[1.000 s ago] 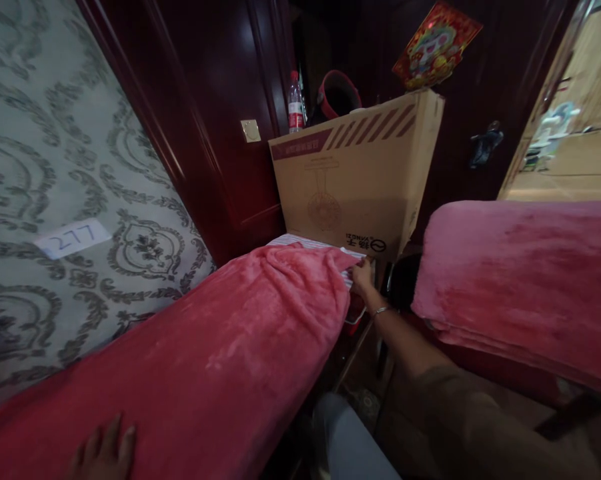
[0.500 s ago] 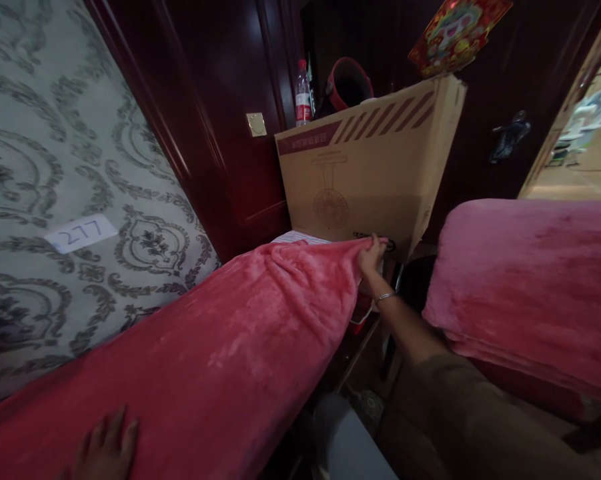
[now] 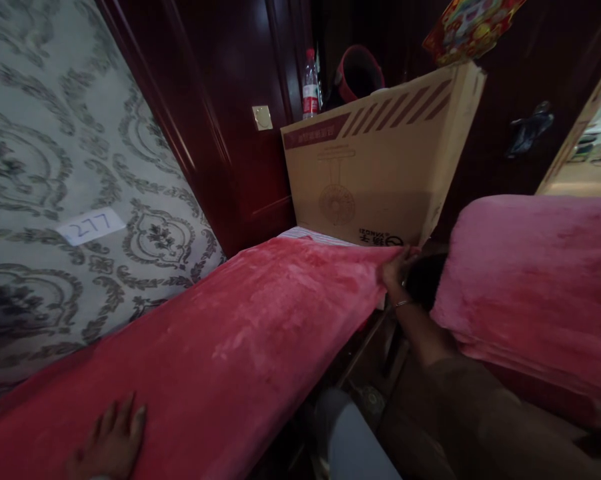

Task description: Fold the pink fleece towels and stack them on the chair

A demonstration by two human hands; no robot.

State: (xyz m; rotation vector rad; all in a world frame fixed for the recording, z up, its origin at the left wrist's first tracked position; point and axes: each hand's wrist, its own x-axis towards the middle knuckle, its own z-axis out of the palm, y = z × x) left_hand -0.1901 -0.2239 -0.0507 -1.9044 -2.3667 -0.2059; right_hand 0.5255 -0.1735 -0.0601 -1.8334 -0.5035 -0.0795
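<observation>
- Seemingly, the step in hand is drawing out a far corner of the red-pink plush blanket [image 3: 220, 327], which lies spread lengthwise beside the patterned wallpaper [image 3: 35, 160], its near part fairly smooth
- The right hand [image 3: 394, 268] is clamped on that corner, plush gathered in its fingers, in front of the cardboard box [image 3: 375, 173]
- The left hand [image 3: 113, 437] lies palm down on the near part, fingers a little apart, gripping nothing
- The next move, as I judge it, calls for a firm pinch at the corner and a steady left palm, so that the plush comes taut without skewing
- Striped cloth [image 3: 317, 235] shows past the blanket's far edge, just before the box
- The box stands on edge, lettering upside down, a fan drawn on its side; whether anything is inside cannot be told
- Above its top edge show a red-capped plastic bottle [image 3: 310, 93], contents too dim to judge, and a red-rimmed, bucket-like vessel [image 3: 345, 87], its mouth dark
- Off to the right lies a folded pink plush blanket [image 3: 540, 267]
</observation>
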